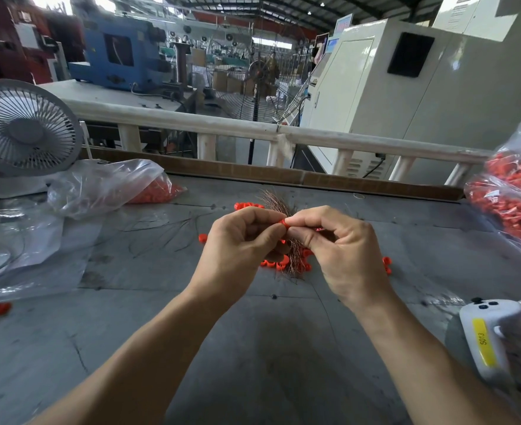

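The left hand and right hand meet above the middle of the grey table, both pinching one small red cap just over the copper wire bundle and the loose caps. The step looks like threading a wire into it, though any wire there is too fine to see. Next calls for a small, steady push; room to move lies toward the near edge, while a slack bag at the left edge, a full bag at the right edge and a white controller hem the sides.

Bright daylight, soft shadows, fisheye edges, sharp centre
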`<state>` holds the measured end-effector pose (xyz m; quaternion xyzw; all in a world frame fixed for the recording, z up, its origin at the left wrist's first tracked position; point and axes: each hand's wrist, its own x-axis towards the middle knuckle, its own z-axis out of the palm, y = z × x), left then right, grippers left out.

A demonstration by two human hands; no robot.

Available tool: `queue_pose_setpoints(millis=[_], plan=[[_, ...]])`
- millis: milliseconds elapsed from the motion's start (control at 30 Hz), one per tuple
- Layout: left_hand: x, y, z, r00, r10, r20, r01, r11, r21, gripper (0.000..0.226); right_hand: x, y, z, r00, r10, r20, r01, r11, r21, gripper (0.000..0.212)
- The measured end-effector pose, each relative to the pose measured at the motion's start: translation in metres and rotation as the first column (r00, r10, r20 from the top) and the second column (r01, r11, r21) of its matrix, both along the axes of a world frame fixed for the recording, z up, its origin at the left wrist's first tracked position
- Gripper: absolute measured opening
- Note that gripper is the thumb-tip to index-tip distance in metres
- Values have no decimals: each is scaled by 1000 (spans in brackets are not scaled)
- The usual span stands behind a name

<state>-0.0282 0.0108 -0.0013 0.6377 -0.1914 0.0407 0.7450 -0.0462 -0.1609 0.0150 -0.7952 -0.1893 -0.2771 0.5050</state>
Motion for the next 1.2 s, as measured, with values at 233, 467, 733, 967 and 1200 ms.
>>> queue_pose_setpoints(millis=[233,467,733,967,1200], plan=[[0,2,-2,1000,-8,-30,8,1000,3,13,2,3,-4,995,5,-98,2,997,77,14],[-3,0,0,992,-47,-118,41,998,-55,12,2,7,-5,998,-67,-19,67,998,3,12],[-3,1,2,993,-32,-118,23,997,-78,12,0,8,-3,997,-81,1,81,997,5,12],[-4,1,4,983,-62,-173,44,993,-106,14,-1,7,-1,993,-95,65,100,992,-77,13],[-4,1,5,980,-47,-192,31,996,-89,14,-3,4,4,988,-114,105,142,937,-319,16]])
